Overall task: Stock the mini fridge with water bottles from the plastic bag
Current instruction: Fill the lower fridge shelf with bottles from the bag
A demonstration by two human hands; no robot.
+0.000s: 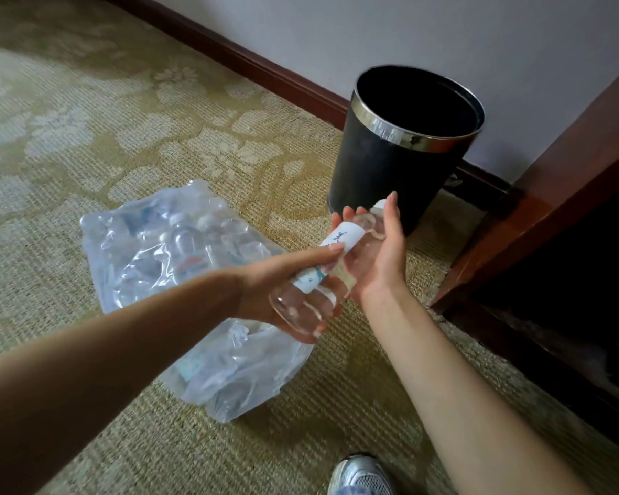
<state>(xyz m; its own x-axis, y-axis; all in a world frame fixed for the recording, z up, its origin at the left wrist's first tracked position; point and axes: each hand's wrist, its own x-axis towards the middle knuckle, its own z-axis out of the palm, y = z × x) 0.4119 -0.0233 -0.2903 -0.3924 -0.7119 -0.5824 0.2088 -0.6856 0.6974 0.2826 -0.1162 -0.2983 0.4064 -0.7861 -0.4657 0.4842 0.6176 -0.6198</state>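
A clear water bottle (310,280) with a white label lies tilted between both hands, base toward me, cap end pointing at the bin. My left hand (279,276) grips its lower body from the left, fingers over the label. My right hand (379,251) cups its upper part from the right, palm up, fingers partly spread. Behind and below my left arm, a clear plastic bag (179,280) lies on the carpet with several more bottles showing dimly inside. The fridge itself cannot be made out.
A black waste bin (390,166) with a chrome rim stands by the wall, just beyond the hands. A dark wooden cabinet (551,194) with an open, dark interior fills the right side. My grey shoe (361,476) shows at the bottom. Patterned carpet (86,137) spreads left.
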